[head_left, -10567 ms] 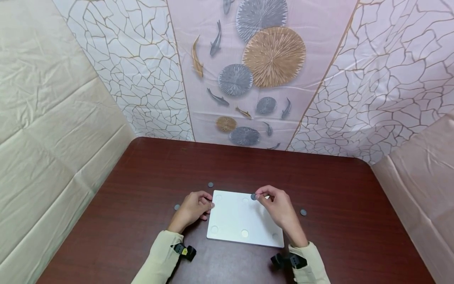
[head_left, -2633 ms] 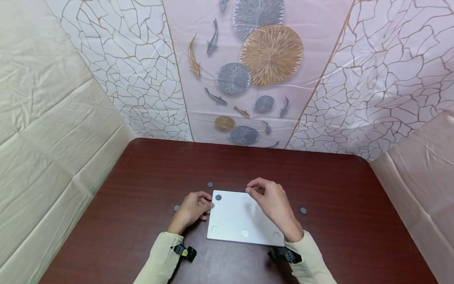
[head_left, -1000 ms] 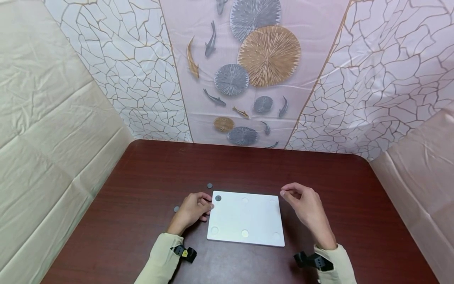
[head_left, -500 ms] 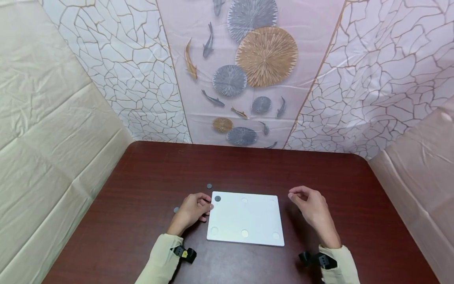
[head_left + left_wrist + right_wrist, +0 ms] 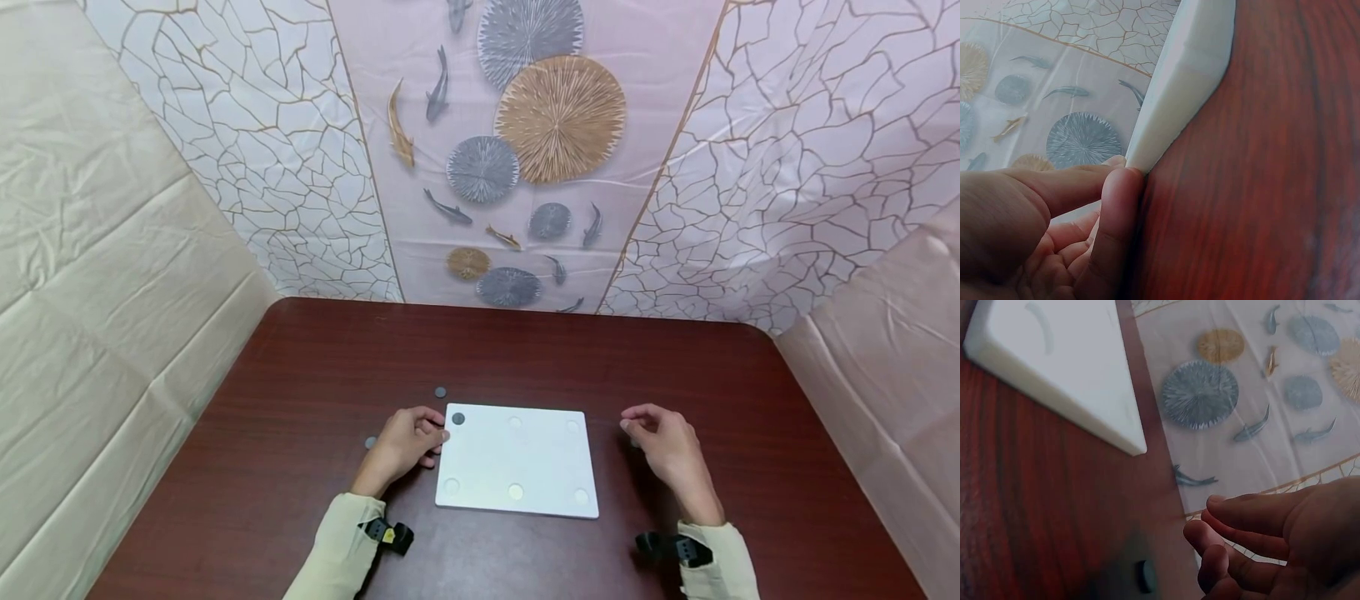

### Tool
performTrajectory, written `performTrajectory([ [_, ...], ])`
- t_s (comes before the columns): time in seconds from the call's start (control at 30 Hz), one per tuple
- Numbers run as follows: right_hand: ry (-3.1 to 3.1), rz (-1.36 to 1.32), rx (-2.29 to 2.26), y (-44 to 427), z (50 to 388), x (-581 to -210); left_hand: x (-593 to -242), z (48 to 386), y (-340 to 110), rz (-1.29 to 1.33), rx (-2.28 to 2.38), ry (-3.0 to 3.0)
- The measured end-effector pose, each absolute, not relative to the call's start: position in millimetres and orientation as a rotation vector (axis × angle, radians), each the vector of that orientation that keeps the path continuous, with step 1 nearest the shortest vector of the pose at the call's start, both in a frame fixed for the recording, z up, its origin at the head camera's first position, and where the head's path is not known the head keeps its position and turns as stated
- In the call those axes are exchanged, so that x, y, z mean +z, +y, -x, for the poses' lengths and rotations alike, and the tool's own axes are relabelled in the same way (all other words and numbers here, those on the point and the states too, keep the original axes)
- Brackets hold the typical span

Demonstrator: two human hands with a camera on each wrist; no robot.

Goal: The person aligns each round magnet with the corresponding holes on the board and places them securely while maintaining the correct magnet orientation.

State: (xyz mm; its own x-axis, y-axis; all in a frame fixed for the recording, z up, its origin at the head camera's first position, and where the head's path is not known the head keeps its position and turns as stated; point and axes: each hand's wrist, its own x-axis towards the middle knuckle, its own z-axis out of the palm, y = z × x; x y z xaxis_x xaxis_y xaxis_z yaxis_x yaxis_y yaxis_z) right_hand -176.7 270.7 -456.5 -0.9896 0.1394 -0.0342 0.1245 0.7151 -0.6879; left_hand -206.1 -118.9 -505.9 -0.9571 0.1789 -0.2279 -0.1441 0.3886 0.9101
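Note:
A white rectangular board with round recesses lies on the table, and one dark round disc sits in its far left recess. My left hand holds the board's left edge between thumb and index finger; the left wrist view shows the fingertips against the edge. To the right of the board, my right hand hovers over the table with loosely bent fingers and nothing between them. Just below it is another dark disc, mostly hidden by the hand in the head view.
Two more discs lie on the dark red table: one disc behind the board's far left corner, one disc beside my left hand, partly covered. Patterned cloth hangs behind the table, with plain cloth at both sides.
Earlier my right hand pinched a disc above the board; a disc now sits in the far left recess. The right hand has since moved right, over the right-hand disc. The left hand stays put.

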Motion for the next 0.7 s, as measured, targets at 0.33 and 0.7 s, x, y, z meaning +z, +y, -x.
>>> performTrajectory([
  [0.33, -2.893, 0.285, 1.110, 280, 175, -469, -507, 205, -118, -0.025, 1.603, 2.358],
  [0.7, -2.885, 0.367, 1.143, 287, 172, -472, -506, 206, -119, -0.020, 1.582, 2.360],
])
